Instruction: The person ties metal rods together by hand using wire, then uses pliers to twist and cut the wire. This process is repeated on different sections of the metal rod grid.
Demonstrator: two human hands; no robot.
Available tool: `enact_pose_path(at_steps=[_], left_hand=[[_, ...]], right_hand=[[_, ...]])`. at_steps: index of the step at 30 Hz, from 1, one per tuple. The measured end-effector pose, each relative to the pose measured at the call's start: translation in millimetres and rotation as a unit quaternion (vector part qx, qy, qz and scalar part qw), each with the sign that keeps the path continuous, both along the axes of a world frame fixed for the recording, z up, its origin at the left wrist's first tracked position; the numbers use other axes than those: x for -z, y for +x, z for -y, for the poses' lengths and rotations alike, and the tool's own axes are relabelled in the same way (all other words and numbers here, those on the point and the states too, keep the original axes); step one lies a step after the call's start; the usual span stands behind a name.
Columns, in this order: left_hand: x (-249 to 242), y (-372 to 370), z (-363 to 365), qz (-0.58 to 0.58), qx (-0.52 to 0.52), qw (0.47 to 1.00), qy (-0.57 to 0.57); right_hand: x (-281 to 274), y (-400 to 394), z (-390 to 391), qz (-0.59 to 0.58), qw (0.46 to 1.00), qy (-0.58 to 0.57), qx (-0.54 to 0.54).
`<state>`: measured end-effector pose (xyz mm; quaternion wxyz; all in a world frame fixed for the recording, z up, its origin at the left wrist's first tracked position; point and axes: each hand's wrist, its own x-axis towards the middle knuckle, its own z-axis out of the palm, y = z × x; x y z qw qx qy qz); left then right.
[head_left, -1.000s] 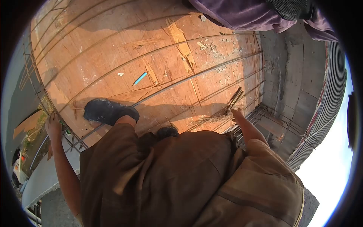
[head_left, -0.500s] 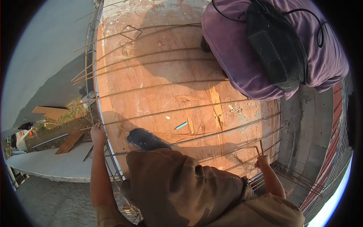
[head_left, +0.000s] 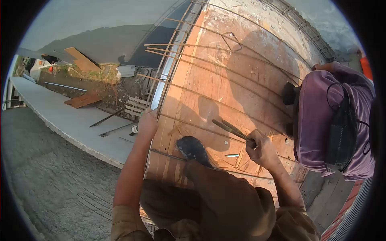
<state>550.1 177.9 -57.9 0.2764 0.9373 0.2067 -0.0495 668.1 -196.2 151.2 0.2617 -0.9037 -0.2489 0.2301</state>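
Observation:
My left hand [head_left: 148, 121] is closed at the outer edge of the wooden deck, wrapped round the end of a thin steel reinforcing bar [head_left: 189, 123] that runs across the boards. Over the deck, my right hand [head_left: 260, 149] grips a dark metal tool with two long narrow arms [head_left: 230, 129], which point up and left; its exact kind is unclear. Below that hand a small turquoise marker-like stick [head_left: 232, 155] lies on the plywood [head_left: 249, 92]. My dark boot [head_left: 193, 148] stands on the boards between my hands.
More bars cross the deck, some sticking out past its left edge. A bent square wire tie [head_left: 231, 41] lies across them. At right crouches a person in a purple top [head_left: 317, 116] with a black mesh bag [head_left: 341, 136]. Beyond the edge are a concrete ledge [head_left: 72, 120] and a pallet [head_left: 136, 106] below.
My view has turned, so the deck now slants and the person appears farther right. My right hand has come up from the lower right to over the boards, holding the two-armed tool.

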Motion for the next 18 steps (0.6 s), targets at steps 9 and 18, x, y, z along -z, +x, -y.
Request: enact_pose_path(at_steps=[9,18], left_hand=[[12.3,-19.1,1.6,0.127,-0.115,0.978,-0.118],[6.1,-24.6,23.2,0.157,-0.343,0.891,-0.252]], right_hand=[[145.8,42.9,-142.8,-0.156,0.956,0.249,-0.023],[74.4,76.0,-246.7,0.224,0.882,-0.092,-0.403]])
